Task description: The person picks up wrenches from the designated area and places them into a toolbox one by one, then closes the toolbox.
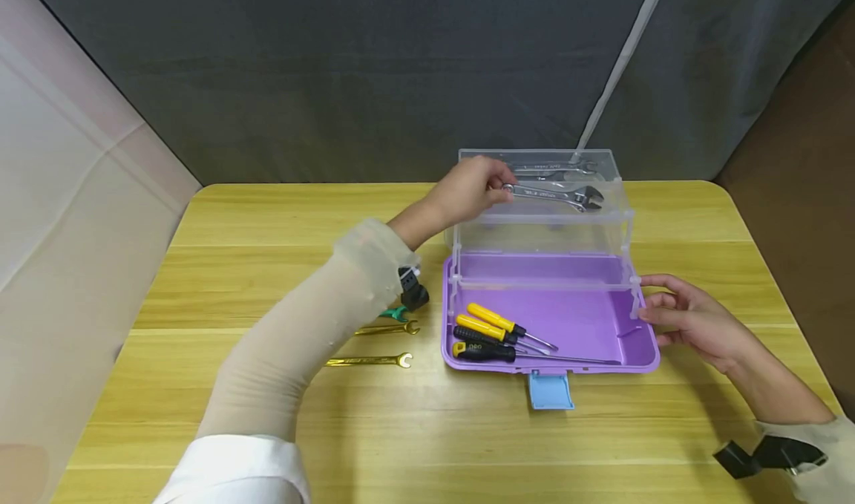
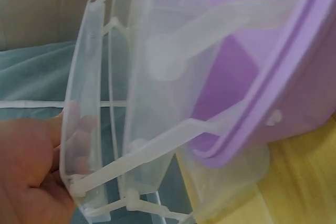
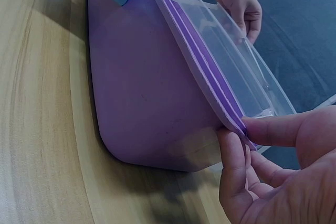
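Observation:
At the raised clear tray (image 1: 544, 218), my left hand (image 1: 477, 188) pinches the ring end of a silver adjustable wrench (image 1: 551, 194), whose jaws point right. In the left wrist view, the fingers of that hand (image 2: 31, 169) show partly through the clear tray wall. My right hand (image 1: 695, 322) grips the right rim of the purple toolbox (image 1: 588, 326). The right wrist view shows its thumb and fingers (image 3: 278, 161) pinching the rim corner. Several screwdrivers (image 1: 490, 315) with yellow or black handles lie in the bottom of the toolbox.
Left of the toolbox, gold open-end wrenches (image 1: 370, 360) and a green wrench (image 1: 395, 313) lie on the wooden table (image 1: 254, 281), partly hidden by the left arm. A blue latch (image 1: 551, 391) hangs at the toolbox's front. Behind the table hangs a dark curtain (image 1: 334, 81).

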The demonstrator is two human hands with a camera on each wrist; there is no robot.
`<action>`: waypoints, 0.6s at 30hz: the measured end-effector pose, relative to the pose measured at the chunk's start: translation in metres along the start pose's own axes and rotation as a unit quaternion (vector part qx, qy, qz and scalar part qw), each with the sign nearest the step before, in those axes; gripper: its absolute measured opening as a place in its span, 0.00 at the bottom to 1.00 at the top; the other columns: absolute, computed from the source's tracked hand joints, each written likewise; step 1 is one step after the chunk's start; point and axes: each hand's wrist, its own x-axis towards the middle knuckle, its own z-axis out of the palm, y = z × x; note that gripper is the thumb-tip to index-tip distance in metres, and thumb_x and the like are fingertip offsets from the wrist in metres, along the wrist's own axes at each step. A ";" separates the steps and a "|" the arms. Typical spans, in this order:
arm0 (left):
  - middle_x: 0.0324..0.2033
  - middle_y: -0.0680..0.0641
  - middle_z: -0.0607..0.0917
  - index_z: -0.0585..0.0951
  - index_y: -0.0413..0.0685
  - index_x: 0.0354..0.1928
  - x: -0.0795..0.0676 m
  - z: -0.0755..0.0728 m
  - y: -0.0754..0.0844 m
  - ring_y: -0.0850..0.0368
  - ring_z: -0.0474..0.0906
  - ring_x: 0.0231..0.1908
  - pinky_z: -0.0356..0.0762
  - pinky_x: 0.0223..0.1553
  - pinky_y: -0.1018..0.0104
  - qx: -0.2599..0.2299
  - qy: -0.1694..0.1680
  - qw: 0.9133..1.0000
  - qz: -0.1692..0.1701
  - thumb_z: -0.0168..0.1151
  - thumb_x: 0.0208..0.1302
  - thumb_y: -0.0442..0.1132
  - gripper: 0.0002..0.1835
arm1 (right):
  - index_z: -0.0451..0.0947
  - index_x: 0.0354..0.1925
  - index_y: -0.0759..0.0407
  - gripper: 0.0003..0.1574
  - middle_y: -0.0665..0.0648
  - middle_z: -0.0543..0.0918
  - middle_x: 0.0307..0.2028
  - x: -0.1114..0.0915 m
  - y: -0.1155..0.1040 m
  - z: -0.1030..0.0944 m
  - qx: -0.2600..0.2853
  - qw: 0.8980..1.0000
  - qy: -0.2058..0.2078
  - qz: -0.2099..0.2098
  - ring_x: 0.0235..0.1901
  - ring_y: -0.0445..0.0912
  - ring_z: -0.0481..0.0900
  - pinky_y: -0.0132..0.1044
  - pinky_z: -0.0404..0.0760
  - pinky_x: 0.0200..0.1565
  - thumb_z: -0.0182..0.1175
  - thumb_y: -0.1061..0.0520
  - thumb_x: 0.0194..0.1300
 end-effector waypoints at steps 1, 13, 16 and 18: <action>0.36 0.47 0.86 0.86 0.40 0.51 0.000 0.001 0.000 0.59 0.77 0.34 0.74 0.40 0.69 0.005 0.007 1.000 -0.003 0.68 0.69 0.39 0.13 | 0.76 0.54 0.38 0.28 0.50 0.81 0.36 0.000 0.000 0.000 0.000 1.000 0.000 0.000 0.35 0.44 0.82 0.39 0.83 0.33 0.56 0.71 0.72; 0.34 0.51 0.86 0.85 0.44 0.43 0.001 0.010 -0.002 0.61 0.81 0.35 0.78 0.39 0.69 0.025 0.062 0.998 -0.012 0.73 0.65 0.40 0.10 | 0.75 0.54 0.38 0.27 0.51 0.81 0.37 0.001 0.000 -0.001 0.000 1.000 0.002 0.004 0.36 0.44 0.82 0.38 0.83 0.33 0.57 0.70 0.72; 0.33 0.51 0.86 0.85 0.43 0.42 0.001 0.011 -0.003 0.61 0.81 0.34 0.77 0.38 0.69 0.020 0.068 0.997 -0.013 0.73 0.64 0.41 0.10 | 0.75 0.54 0.38 0.27 0.50 0.82 0.37 0.001 -0.001 -0.001 0.004 1.000 -0.002 0.003 0.35 0.44 0.82 0.38 0.83 0.34 0.55 0.71 0.72; 0.32 0.51 0.86 0.84 0.43 0.41 0.001 0.011 -0.003 0.61 0.80 0.33 0.77 0.38 0.69 0.019 0.070 0.997 -0.012 0.74 0.64 0.41 0.10 | 0.75 0.54 0.38 0.28 0.50 0.82 0.37 0.001 -0.001 -0.002 0.004 1.000 -0.002 0.004 0.35 0.44 0.82 0.38 0.83 0.34 0.55 0.71 0.72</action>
